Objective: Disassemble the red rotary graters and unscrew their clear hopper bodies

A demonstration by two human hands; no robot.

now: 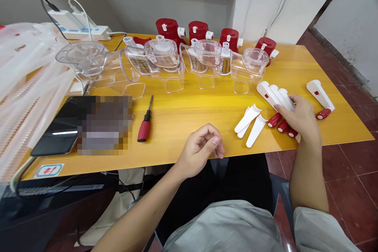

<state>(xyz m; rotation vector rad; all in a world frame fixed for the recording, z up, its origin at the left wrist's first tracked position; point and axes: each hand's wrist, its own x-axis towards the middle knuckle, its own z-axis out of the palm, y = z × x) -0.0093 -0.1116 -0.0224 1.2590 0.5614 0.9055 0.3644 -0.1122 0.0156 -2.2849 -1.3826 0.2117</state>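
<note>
My right hand (304,120) is closed around a row of white crank handles (273,93) with red knobs, lying side by side on the table; its thumb presses the near side and its fingers are partly hidden. One more crank handle (320,96) lies apart to the right. Left of the row are several white flared plastic pieces (256,130), some overlapping. My left hand (203,147) hovers at the table's front edge, loosely curled with the thumb near the fingers and nothing visible in it.
Clear plastic grater housings (206,53) stand in a row, with perforated drums (226,63) among them and red bases (230,39) behind. A red-handled screwdriver (144,126), a phone (59,126) and a blurred-out item lie left. A power strip (88,31) and plastic bags (26,59) occupy the far left.
</note>
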